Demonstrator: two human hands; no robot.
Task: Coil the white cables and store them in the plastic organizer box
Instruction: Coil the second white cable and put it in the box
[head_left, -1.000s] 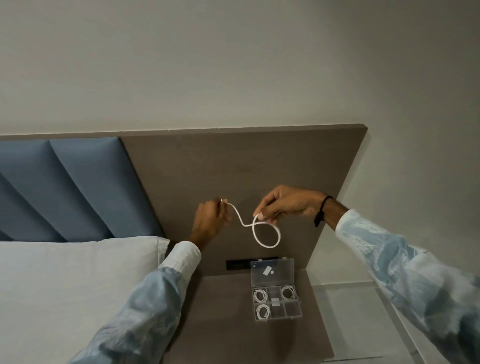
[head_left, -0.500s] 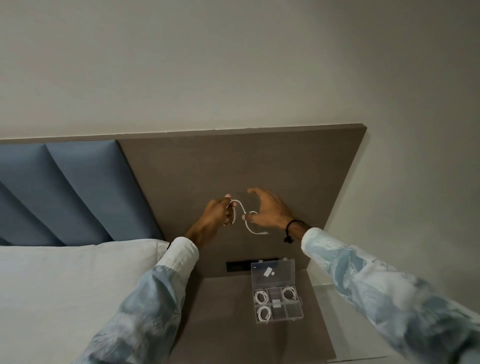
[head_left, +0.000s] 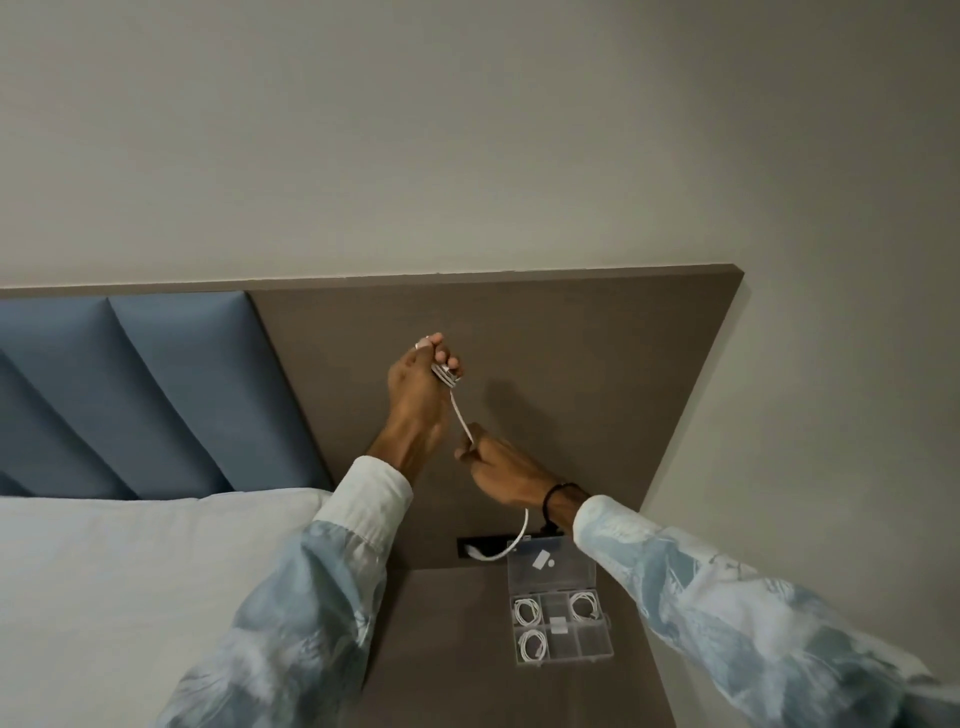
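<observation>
Plain off-white wall (head_left: 467, 130) fills upper frame. Grey-brown wooden headboard (head_left: 571, 364) centre; blue padded panels (head_left: 156, 389) at left. White bedding (head_left: 130, 597) lower left, brown table (head_left: 441, 649) bottom centre.

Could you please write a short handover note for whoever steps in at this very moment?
Left hand: raised, shut on a few wound turns of the white cable.
Right hand: lower, shut on the same cable; its loose tail hangs down towards the organizer box.
Box: open on the nightstand, lid propped up.
Done: three coiled cables sit in separate compartments.
Left: finish winding the tail, put this coil in a free compartment, probably close the lid.
</observation>
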